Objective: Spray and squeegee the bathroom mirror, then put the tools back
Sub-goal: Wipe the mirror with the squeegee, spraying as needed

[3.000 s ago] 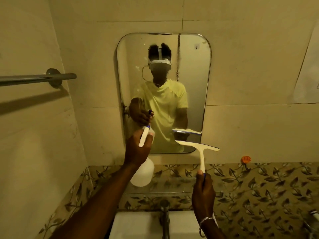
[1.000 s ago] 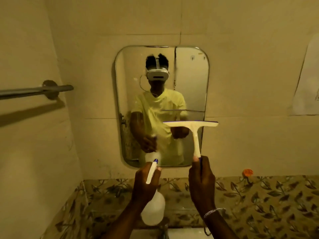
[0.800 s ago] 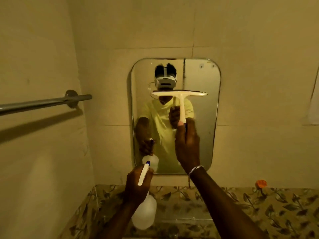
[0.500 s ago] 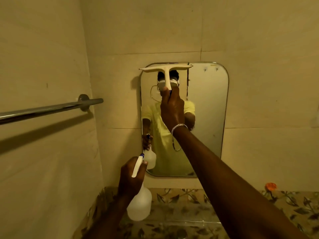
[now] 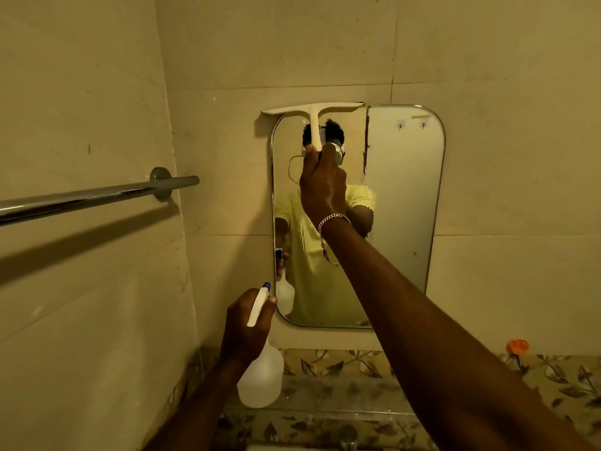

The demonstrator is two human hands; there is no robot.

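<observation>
A rounded rectangular mirror [image 5: 403,203] hangs on the beige tiled wall ahead. My right hand [image 5: 322,187] is raised and grips the handle of a white T-shaped squeegee [image 5: 313,112], whose blade lies level across the mirror's top left edge. My left hand [image 5: 247,323] is low, below the mirror's bottom left corner, holding a white spray bottle [image 5: 260,380] by its neck, nozzle pointing up. My right arm covers part of the glass.
A chrome towel bar [image 5: 97,196] juts from the left wall at mid height. Leaf-patterned tiles [image 5: 553,385] run along the bottom, with a small orange object [image 5: 517,346] at the right. A tap top [image 5: 348,445] shows at the lower edge.
My right hand carried the squeegee from below the mirror up and left to its top left edge. My left hand lowered the spray bottle away from the glass. The view tilted upward.
</observation>
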